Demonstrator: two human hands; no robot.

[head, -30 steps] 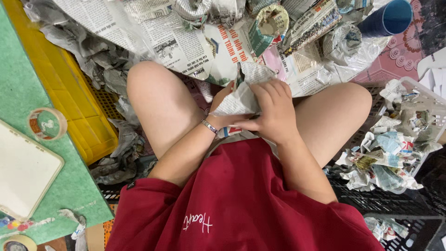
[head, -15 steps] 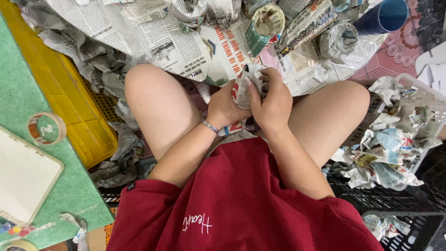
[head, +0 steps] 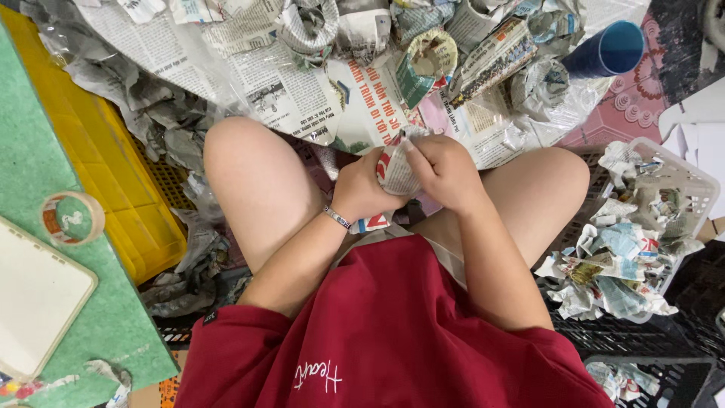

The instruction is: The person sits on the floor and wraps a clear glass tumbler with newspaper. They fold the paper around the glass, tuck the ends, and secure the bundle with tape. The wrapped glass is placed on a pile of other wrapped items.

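Head view shows the left hand (head: 362,189) and right hand (head: 445,170) pressed together above the lap, both clamped on a crumpled newspaper sheet (head: 396,170), apparently squeezing it into a wad like those filling the white basket (head: 680,177).

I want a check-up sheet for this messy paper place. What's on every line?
Surface: green mat at left; newspaper sheets spread on the floor.
Job's things: crumpled newspaper piece, gripped between both hands.
Clutter: white basket of paper wads; tape roll; white tablet; yellow crate; blue cup.
Grippers: left hand and right hand closed on the paper.
Cables: nothing seen.
Surroundings: black crates at right.
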